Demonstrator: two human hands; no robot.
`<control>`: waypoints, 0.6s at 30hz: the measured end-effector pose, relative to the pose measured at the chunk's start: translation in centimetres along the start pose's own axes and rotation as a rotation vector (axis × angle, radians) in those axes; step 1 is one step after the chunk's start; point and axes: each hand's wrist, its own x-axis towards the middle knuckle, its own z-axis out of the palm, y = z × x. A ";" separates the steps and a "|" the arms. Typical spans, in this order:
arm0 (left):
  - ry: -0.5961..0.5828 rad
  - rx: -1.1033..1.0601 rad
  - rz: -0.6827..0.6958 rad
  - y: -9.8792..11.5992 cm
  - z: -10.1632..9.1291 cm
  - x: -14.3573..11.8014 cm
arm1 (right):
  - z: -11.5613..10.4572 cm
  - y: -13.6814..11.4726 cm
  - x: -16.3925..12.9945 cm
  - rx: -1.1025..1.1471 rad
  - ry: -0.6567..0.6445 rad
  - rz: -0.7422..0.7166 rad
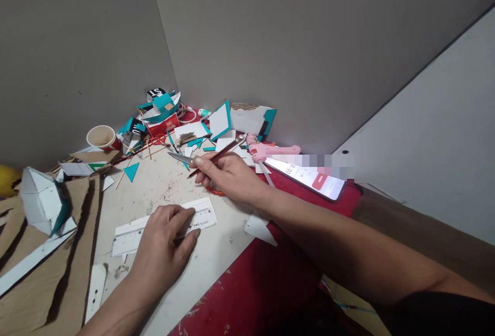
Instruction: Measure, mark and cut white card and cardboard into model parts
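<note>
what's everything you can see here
phone: one, white screen, right, on red table
glue gun: one, pink, beside phone
paper cup: one, white and red, back left
ruler: one, pale, on white board
triangle: one, teal, left on board
cardboard: several, brown, left
folded models: several, white and teal, left and back
card scraps: many, white, teal, red, back
sticks: several, tan, near cup
cord: one, white, back
unclear object: one, yellow, left edge
spotted strip: one, white, bottom left
walls: two, grey, behind
panel: one, white, right
blade: one, silver, in right grip
rod: one, dark red, at right grip
left grip: one, bare hand, on ruler
right grip: one, bare hand, holding blade
</note>
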 end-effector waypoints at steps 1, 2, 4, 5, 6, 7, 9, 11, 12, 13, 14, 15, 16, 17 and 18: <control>-0.016 -0.008 -0.025 0.0 -0.1 0.0 | 0.0 0.0 0.0 -0.002 -0.004 -0.016; -0.036 -0.012 -0.048 0.0 -0.3 0.0 | 0.0 0.1 -0.1 -0.006 -0.008 -0.039; -0.082 -0.014 -0.083 0.2 -0.7 0.1 | 0.1 0.1 -0.2 -0.022 -0.016 -0.082; -0.110 -0.015 -0.095 0.3 -0.9 0.1 | 0.1 0.1 -0.2 -0.031 -0.021 -0.098; -0.145 -0.015 -0.101 0.5 -1.1 0.1 | 0.1 0.1 -0.2 -0.035 -0.023 -0.108; -0.178 -0.016 -0.101 0.6 -1.3 0.1 | 0.2 0.0 -0.3 -0.030 -0.023 -0.113; -0.234 -0.015 -0.077 0.9 -1.8 0.1 | 0.2 -0.1 -0.3 0.006 -0.016 -0.120; -0.265 -0.002 -0.032 1.1 -2.2 0.1 | 0.2 -0.3 -0.4 0.041 -0.011 -0.123; -0.268 0.009 -0.005 1.2 -2.4 0.1 | 0.2 -0.3 -0.4 0.044 -0.011 -0.120; -0.267 0.022 0.021 1.3 -2.5 0.1 | 0.2 -0.4 -0.5 0.037 -0.012 -0.115; -0.266 0.037 0.046 1.3 -2.6 0.1 | 0.2 -0.5 -0.5 0.023 -0.013 -0.109; -0.266 0.053 0.068 1.4 -2.7 0.1 | 0.2 -0.5 -0.6 0.007 -0.015 -0.106; -0.270 0.066 0.086 1.5 -2.8 0.1 | 0.1 -0.6 -0.6 -0.006 -0.016 -0.107; -0.279 0.077 0.097 1.6 -2.9 0.1 | 0.1 -0.6 -0.7 -0.020 -0.017 -0.111; -0.291 0.084 0.103 1.8 -2.9 0.0 | 0.1 -0.6 -0.7 -0.036 -0.019 -0.118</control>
